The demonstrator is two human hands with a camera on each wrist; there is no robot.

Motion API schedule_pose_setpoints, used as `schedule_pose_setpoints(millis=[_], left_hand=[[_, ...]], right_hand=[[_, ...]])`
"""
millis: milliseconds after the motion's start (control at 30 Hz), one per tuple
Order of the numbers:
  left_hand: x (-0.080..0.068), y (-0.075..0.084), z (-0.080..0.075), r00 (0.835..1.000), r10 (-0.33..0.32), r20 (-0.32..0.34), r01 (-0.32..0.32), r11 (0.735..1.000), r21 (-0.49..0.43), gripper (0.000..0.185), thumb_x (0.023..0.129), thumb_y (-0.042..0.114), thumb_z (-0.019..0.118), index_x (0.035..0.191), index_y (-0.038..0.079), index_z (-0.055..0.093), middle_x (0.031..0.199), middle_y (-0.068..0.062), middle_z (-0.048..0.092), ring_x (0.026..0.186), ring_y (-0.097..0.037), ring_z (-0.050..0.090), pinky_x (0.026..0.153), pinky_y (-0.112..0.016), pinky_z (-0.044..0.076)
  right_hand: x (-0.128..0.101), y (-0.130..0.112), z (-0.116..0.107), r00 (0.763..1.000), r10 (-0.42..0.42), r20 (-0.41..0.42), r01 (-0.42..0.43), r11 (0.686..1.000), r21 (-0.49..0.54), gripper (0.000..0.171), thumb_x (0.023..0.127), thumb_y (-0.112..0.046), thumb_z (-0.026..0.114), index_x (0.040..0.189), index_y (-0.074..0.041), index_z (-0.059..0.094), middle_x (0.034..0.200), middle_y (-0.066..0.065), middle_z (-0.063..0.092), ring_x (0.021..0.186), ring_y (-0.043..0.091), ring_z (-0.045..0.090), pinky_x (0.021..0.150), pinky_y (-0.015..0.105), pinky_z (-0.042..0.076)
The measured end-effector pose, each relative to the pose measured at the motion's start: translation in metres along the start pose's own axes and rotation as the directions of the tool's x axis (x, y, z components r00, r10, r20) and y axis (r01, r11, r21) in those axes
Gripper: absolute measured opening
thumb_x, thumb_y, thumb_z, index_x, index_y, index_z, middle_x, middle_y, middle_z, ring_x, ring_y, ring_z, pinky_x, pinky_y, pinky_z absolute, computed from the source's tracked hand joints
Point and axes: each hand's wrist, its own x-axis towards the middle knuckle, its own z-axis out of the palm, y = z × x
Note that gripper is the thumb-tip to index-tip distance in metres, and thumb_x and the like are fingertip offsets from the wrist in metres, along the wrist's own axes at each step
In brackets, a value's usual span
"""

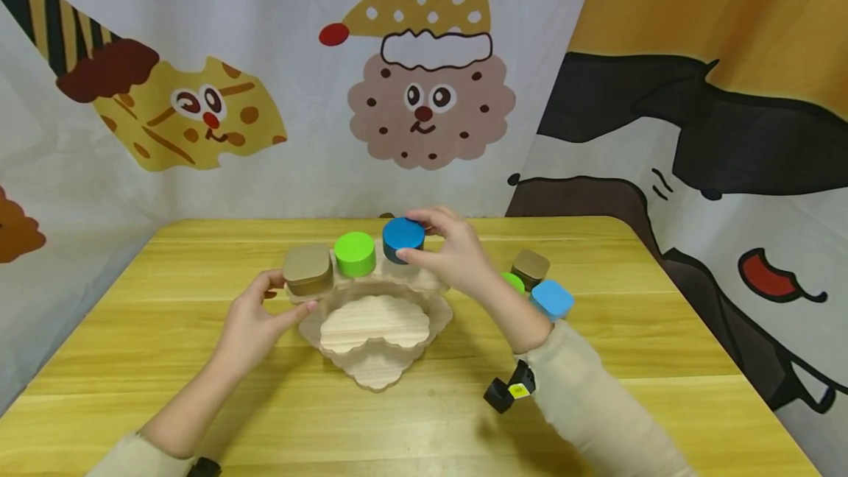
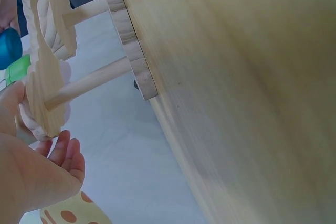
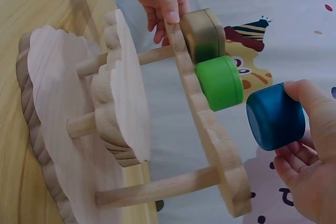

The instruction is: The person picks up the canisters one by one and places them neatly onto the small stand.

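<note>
A tiered wooden stand with scalloped shelves [image 1: 374,326] and dowel posts stands near the table's back edge. My left hand [image 1: 255,322] holds the left end of its top shelf [image 3: 228,166], thumb over the edge and fingers beneath. On that end sits a squarish gold tin [image 1: 308,271], and a round green tin [image 1: 355,255] is beside it. My right hand [image 1: 457,249] pinches a blue tin [image 3: 275,116] between thumb and fingers. In the right wrist view, a gap separates the blue tin from the shelf and the green tin.
On the table [image 1: 629,389] to the right lie a small gold tin [image 1: 531,267], a light blue tin [image 1: 553,299] and a green one [image 1: 513,283] partly hidden by my right arm. A cartoon-printed cloth [image 1: 311,190] hangs behind the table.
</note>
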Motion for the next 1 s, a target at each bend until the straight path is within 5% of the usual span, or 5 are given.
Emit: schedule_pose_setpoints(millis=[1000], left_hand=[[0.002, 0.001, -0.001, 1.000, -0.010, 0.005, 0.010, 1.000, -0.016, 0.057, 0.080, 0.026, 0.080, 0.120, -0.005, 0.053, 0.120, -0.020, 0.057, 0.109, -0.037, 0.047, 0.090, -0.052, 0.036]], right_hand=[[0.001, 0.010, 0.020, 0.991, 0.132, 0.025, -0.130, 0.990, -0.049, 0.049, 0.081, -0.020, 0.080, 0.124, -0.007, 0.062, 0.118, 0.006, 0.056, 0.097, 0.021, 0.059, 0.081, 0.034, 0.052]])
